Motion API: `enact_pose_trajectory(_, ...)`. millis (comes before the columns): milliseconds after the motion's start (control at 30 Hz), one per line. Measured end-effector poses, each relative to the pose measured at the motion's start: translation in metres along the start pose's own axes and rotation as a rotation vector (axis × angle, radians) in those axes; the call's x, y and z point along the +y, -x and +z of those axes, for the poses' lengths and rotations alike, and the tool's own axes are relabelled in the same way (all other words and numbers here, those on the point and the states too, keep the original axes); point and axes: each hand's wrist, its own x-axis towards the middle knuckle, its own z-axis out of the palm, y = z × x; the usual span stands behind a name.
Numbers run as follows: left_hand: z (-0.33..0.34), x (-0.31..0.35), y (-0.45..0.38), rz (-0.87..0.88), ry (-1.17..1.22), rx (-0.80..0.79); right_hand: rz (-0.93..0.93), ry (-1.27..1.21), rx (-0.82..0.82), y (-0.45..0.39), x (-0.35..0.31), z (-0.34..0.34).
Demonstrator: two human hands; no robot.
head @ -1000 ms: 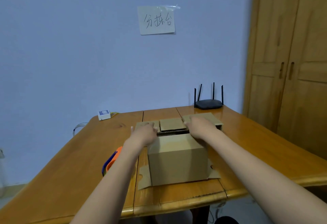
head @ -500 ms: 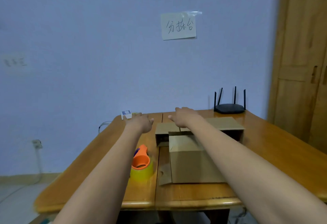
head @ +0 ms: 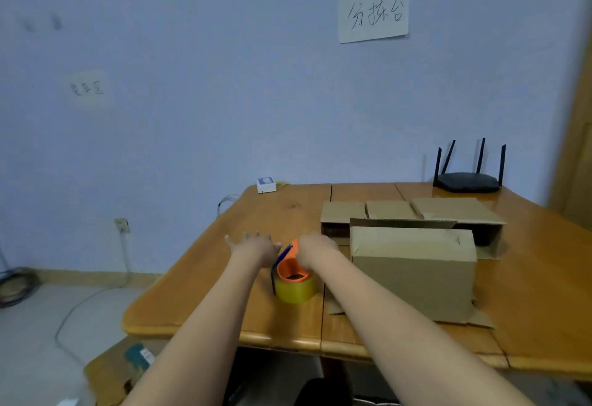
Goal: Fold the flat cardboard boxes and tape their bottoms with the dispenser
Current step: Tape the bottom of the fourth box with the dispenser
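A folded cardboard box stands on the wooden table, its bottom flaps folded flat on top. Behind it lies a second box on its side with its flaps spread. The tape dispenser, orange with a blue handle and a yellow tape roll, sits left of the front box. My left hand hovers just left of the dispenser with fingers spread. My right hand rests over the dispenser's far end, fingers curled down; whether it grips the dispenser is hidden.
A black router stands at the table's back right. A small white box lies at the back left corner. Cables trail over the floor on the left. A wooden stool stands below the table's left edge.
Both hands have left the box flaps and come back toward me and left, down to the tape dispenser. My head has turned left.
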Motion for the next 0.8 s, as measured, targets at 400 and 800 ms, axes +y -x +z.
enact_pose_trajectory(400,0.052,0.021,-0.017,-0.077,0.444,-0.003,0.105,-0.192,0.064,0.002,-0.002,0.051)
enact_pose_trajectory(800,0.013,-0.01,-0.01,-0.018,0.818,-0.268,0.024,-0.234,0.345,0.016,-0.002,-0.035)
